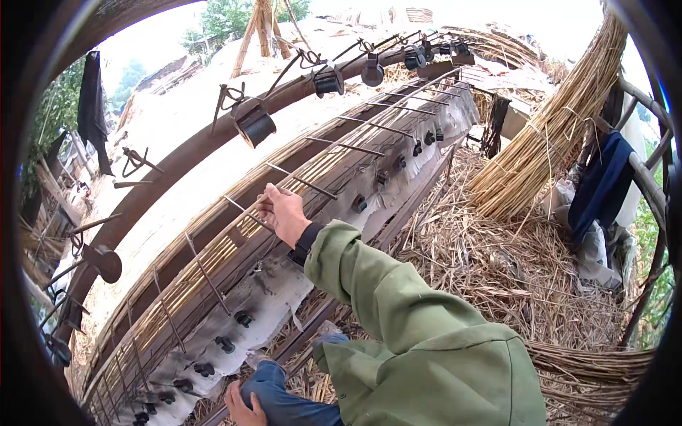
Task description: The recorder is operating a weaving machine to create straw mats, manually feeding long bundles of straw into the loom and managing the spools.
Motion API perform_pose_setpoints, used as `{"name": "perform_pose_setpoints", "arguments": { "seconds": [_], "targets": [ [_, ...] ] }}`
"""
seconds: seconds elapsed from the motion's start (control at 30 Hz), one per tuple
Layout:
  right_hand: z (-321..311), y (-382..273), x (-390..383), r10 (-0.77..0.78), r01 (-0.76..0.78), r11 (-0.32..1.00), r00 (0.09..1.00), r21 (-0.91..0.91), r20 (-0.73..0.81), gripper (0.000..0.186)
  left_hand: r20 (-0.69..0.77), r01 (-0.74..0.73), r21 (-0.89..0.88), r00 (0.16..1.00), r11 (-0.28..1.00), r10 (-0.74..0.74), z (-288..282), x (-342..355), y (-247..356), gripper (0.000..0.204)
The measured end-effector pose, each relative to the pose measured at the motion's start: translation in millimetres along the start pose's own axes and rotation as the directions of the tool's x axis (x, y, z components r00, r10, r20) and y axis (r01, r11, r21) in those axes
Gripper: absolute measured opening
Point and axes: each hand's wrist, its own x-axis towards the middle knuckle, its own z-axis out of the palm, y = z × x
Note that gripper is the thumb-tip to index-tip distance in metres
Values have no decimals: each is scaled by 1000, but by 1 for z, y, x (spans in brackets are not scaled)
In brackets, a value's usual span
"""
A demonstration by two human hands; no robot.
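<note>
At the far left, a long strip of black cloth (pixel 91 113) hangs down. Next to it, a thick curved brown beam (pixel 158 179) bends up and across, and dark round spools (pixel 256 129) hang along it.

Under the beam, a long row of thin tan reed stalks (pixel 222 247) lies on a long brown wooden frame, and thin dark metal rods (pixel 359 150) cross over it. Below the stalks, a pale grey smudged sheet (pixel 273 291) runs along the frame, with small black spools (pixel 225 345) in front of it.

Your left hand (pixel 245 406) is low down, beside your knee in blue jeans (pixel 278 394). Its fingers are loose and a bit apart, and they hold nothing you can see (the picture's bottom edge cuts part of it off).

Your right hand (pixel 283 215) is up at the middle of the stalks. Its fingers bend in close together there, but you cannot tell if they pinch a stalk. Its green jacket sleeve (pixel 398 287) reaches back to the lower right.

Further right, dry straw (pixel 462 263) covers the ground. A big tied bundle of tan reeds (pixel 554 128) leans there, and a dark blue cloth (pixel 602 181) hangs at its right.
</note>
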Motion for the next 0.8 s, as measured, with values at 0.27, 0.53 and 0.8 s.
{"name": "perform_pose_setpoints", "arguments": {
  "seconds": [0.27,0.53,0.8],
  "targets": [
    [-27,18,72,41,-68,984,986,-164,-162,26,47,-138,-165,988,977,147,30,9,-8,20],
    [-39,32,98,161,-131,960,982,-246,103,11,32,-118,-190,991,975,126,31,8,-9,19],
    [-107,106,-39,515,-279,636,848,-719,127,21,-73,-163,-128,985,978,154,38,5,0,24]
  ]
}}
